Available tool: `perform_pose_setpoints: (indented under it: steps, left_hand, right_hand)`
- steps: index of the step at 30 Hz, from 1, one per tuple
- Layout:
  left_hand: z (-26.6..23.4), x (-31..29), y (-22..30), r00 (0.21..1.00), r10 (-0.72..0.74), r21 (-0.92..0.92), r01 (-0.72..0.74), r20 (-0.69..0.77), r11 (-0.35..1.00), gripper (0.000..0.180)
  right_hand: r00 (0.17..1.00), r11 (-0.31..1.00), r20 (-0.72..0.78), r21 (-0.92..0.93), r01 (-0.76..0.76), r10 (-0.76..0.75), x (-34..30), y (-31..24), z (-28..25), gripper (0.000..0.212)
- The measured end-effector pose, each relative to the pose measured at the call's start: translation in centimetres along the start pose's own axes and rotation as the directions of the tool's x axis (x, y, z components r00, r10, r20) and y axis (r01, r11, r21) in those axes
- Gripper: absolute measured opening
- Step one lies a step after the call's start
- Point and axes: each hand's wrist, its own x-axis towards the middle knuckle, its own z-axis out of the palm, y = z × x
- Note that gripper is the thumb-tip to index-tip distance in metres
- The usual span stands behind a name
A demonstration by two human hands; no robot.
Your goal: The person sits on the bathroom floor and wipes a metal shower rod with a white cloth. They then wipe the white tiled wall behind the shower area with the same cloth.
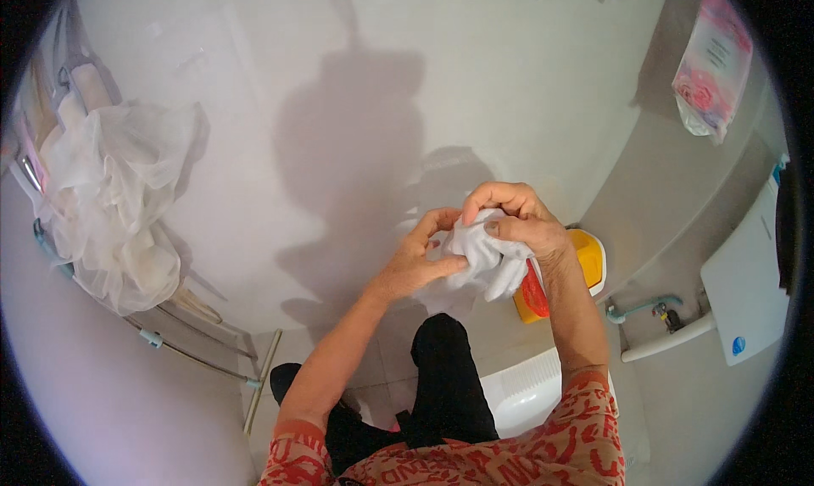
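A bunched piece of white cloth (487, 257) is held up in front of my body, above my knee. Its folds hang down between my hands, and its full shape cannot be made out. My left hand (415, 261) pinches the near left side of it, thumb lying across the front. On the other side, my right hand (526, 223) grips the upper edge between thumb and bent fingers. Both hands are closed on the cloth and close together. Part of the right hand's fingertips is hidden in the folds.
A yellow, white and red container (589, 261) stands beyond my right forearm. A white squat toilet (521, 393) lies at lower right, with a white flush tank (746, 270) and pipe (670, 337) on the wall. Sheer white bags (119, 206) hang left; a pink floral pack (716, 66) hangs upper right.
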Motion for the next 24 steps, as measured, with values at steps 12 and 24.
perform_pose_setpoints:
  steps: [12,24]
  left_hand:
    - [-3.0,-2.9,1.1,0.971,-0.216,-0.539,0.239,0.108,0.808,0.044]
    - [-4.3,-5.1,-1.2,0.955,-0.272,-0.731,0.102,-0.119,0.675,0.036]
  right_hand:
    - [0.885,0.889,-0.443,-0.451,-0.081,-0.144,0.5,4.5,1.8,0.015]
    - [0.827,0.976,-0.554,-0.215,-0.033,-0.094,1.8,10.2,6.6,0.014]
